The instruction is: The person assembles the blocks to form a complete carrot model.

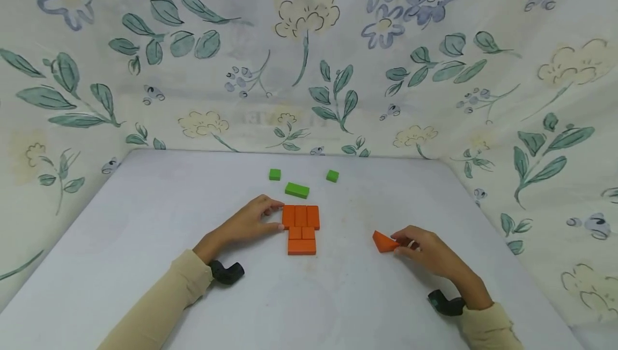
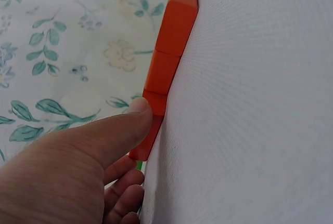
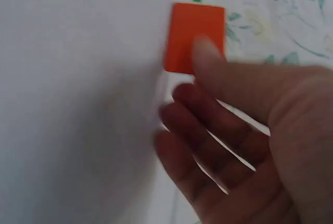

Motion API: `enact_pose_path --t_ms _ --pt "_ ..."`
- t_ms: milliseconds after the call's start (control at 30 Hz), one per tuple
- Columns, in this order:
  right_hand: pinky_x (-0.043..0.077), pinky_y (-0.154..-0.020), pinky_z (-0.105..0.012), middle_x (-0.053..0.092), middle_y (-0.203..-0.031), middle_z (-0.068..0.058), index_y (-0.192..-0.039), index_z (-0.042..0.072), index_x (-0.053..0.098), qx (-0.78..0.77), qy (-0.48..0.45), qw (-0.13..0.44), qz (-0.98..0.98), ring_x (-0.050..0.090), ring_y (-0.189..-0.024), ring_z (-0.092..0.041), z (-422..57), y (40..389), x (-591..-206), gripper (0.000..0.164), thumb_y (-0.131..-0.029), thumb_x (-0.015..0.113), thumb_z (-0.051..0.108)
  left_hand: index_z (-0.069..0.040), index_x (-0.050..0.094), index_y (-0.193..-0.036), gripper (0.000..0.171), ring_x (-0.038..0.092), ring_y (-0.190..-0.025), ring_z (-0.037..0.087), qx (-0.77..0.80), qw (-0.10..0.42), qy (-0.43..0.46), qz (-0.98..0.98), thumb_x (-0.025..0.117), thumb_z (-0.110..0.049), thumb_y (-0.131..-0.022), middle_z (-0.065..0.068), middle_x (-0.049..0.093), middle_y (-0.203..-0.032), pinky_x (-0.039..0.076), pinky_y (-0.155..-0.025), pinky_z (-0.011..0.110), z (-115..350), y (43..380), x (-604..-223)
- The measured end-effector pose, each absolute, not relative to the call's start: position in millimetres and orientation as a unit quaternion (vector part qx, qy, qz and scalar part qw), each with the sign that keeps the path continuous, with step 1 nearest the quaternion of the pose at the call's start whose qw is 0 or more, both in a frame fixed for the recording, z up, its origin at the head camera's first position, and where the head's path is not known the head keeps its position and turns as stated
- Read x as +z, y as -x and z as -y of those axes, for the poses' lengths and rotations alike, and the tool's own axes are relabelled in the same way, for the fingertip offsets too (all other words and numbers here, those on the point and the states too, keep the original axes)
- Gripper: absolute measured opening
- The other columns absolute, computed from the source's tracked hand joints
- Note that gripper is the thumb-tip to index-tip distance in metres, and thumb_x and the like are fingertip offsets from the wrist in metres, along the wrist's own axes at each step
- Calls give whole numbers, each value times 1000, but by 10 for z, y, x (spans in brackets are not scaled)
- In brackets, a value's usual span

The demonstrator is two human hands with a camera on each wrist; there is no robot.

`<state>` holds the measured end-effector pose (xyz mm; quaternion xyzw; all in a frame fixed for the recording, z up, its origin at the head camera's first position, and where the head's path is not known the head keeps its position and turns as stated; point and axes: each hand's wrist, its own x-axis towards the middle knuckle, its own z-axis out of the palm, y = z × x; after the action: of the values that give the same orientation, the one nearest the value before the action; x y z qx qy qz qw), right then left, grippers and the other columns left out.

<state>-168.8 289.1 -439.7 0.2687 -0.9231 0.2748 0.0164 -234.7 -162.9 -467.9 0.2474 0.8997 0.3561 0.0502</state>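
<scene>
Several orange blocks lie flat against each other in the middle of the table: three upright rectangles in the far row, two small blocks below them, and one wide block (image 1: 301, 247) nearest. My left hand (image 1: 248, 222) is at the left side of this group, pinching the leftmost upright block (image 1: 288, 217) between thumb and index finger. In the left wrist view the thumb (image 2: 122, 130) presses on its near end. Off to the right, my right hand (image 1: 429, 250) pinches an orange triangular block (image 1: 383, 242), which shows a rectangular face (image 3: 187, 31) in the right wrist view.
Beyond the orange group lie a longer green block (image 1: 296, 190) and two small green blocks, one at left (image 1: 274, 174) and one at right (image 1: 332, 176). Flowered cloth (image 1: 309, 97) hangs behind the white table (image 1: 145, 205) and along its sides.
</scene>
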Motion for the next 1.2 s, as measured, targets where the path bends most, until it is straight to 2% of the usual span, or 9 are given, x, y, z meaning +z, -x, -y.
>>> enact_pose_path --t_ms 233,567,733,967,1200 --pt "53 -72 -22 70 -98 2 -108 9 71 268 -236 20 934 60 -84 -2 -2872 1660 -4407 21 -87 76 9 -13 58 -138 58 52 -106 17 356 49 -256 -897 75 -39 -89 4 57 -121 46 -87 35 1587 2368 -4643" --pt "53 -70 -21 71 -96 3 -103 11 72 274 -262 49 924 59 -82 -1 -2847 1684 -4414 21 -85 76 3 -14 59 -138 58 52 -104 17 348 45 -248 -903 75 -39 -89 3 57 -119 46 -86 35 1616 2363 -4636" --pt "52 -69 -21 71 -95 4 -102 12 72 273 -260 45 925 58 -81 0 -2812 1651 -4474 19 -86 76 4 -14 59 -137 59 51 -104 16 349 56 -237 -905 75 -42 -88 3 57 -120 45 -86 35 1664 2282 -4691" --pt "52 -67 -21 71 -92 4 -100 11 72 280 -296 117 906 56 -78 0 -2771 1674 -4416 23 -81 77 -2 -16 59 -137 58 51 -104 16 348 39 -247 -904 75 -44 -88 1 57 -121 46 -85 33 1637 2344 -4720" --pt "51 -65 -20 70 -90 3 -100 10 71 283 -332 136 890 55 -76 0 -2598 1642 -4222 25 -80 77 -5 -15 59 -136 57 51 -104 15 351 46 -245 -903 76 -41 -88 2 57 -119 45 -85 34 1623 2344 -4715"
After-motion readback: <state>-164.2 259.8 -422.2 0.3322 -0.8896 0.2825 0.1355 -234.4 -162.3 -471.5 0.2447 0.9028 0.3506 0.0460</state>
